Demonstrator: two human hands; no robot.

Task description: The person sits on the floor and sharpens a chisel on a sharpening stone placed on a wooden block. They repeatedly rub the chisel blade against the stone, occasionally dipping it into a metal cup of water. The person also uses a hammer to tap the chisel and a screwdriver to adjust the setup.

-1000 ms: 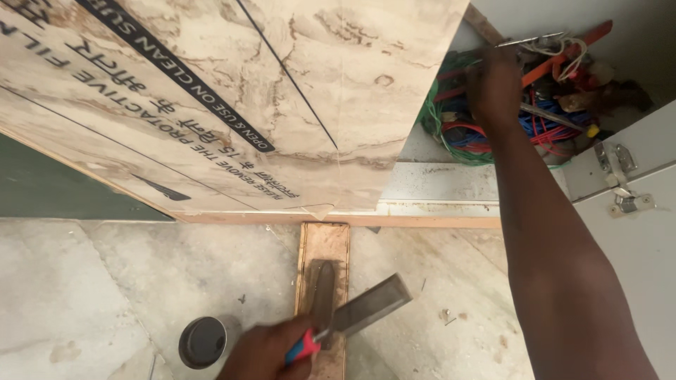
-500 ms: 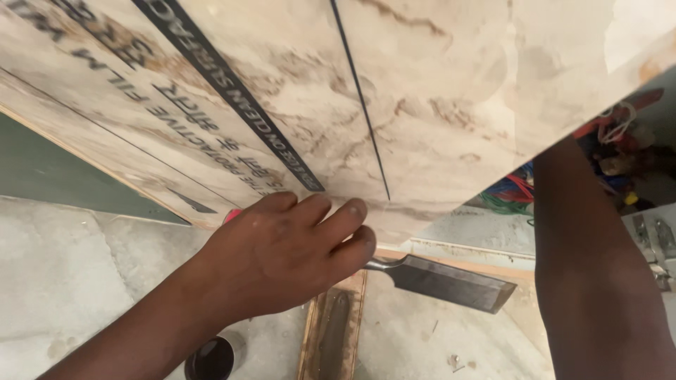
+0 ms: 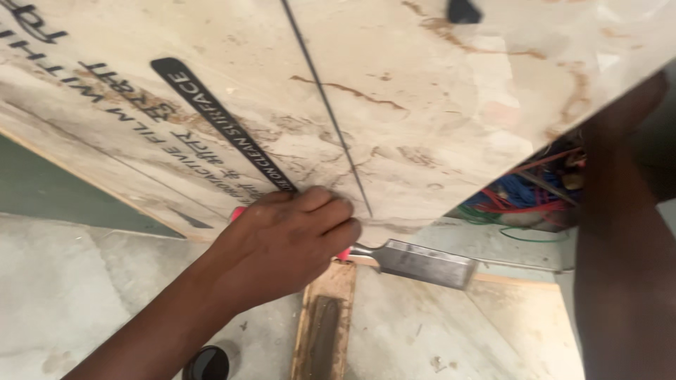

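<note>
Concrete floor (image 3: 63, 281) under laminate board (image 3: 422, 91); left hand (image 3: 282, 243) grips chisel (image 3: 419, 262).

wood block (image 3: 325, 331), round tin (image 3: 208, 364), tangled wires (image 3: 524, 197)

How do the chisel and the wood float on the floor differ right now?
The chisel is gripped in the left hand and held off the floor; the float lies flat on the concrete, untouched. The chisel points sideways to the right, while the float runs lengthwise towards the camera. The chisel has a bare metal blade and red handle; the float is plain wood with a dark grip. Both sit below the panel edge.
</note>
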